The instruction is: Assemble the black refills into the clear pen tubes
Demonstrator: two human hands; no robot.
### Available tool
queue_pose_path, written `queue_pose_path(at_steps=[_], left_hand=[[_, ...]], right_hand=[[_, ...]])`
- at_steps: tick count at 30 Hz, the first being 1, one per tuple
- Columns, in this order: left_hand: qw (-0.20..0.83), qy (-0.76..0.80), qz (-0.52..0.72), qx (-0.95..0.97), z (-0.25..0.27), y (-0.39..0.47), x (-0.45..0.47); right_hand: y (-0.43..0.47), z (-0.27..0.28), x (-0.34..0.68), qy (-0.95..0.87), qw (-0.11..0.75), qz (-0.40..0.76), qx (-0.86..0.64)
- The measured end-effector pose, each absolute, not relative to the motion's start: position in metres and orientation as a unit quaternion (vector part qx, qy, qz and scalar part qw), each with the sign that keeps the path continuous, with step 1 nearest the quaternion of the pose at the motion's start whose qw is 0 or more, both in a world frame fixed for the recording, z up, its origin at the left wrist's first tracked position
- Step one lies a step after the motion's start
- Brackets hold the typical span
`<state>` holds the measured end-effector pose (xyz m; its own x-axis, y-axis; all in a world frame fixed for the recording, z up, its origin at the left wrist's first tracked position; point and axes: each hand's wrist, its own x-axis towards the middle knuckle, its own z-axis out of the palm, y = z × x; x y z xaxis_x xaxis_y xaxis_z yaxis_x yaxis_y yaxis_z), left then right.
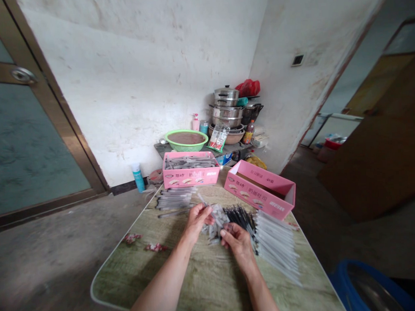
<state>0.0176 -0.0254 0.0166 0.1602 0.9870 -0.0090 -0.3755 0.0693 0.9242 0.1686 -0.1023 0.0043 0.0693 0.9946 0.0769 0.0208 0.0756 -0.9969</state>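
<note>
My left hand (196,220) is closed in a pinch on a slim translucent pen (201,199), whose end sticks up past the fingers. Across from it, my right hand (239,245) has thumb and fingers pressed together at the edge of a pile of translucent pen caps (217,216); what it grips, if anything, is hidden. Black-tipped pen refills (241,218) lie fanned just right of the caps. Farther right spreads a bundle of clear pen barrels (276,244). A row of assembled-looking pens (177,198) lies beyond my left hand.
Many pens fill a pink box (191,178) at the table's far edge. Another pink box (259,190) stands open to its right. Behind are a green basin (186,146) and stacked steel pots (227,111). A blue tub (348,282) sits beside the table (136,271).
</note>
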Motion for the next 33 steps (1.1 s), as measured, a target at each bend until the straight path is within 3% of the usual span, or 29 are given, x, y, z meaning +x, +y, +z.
queue_pose_path(at_steps=[13,26,33], left_hand=[[0.633,0.363,0.535,0.426,0.016,-0.025,0.018],[0.603,0.378,0.616,0.338,0.002,-0.012,0.008],[0.593,0.384,0.627,0.328,-0.001,-0.010,0.006]], right_hand=[[-0.103,0.004,0.167,-0.523,0.506,0.463,-0.506],[-0.102,0.003,0.194,-0.465,0.576,0.402,-0.539],[-0.106,0.006,0.202,-0.603,0.464,0.239,-0.603]])
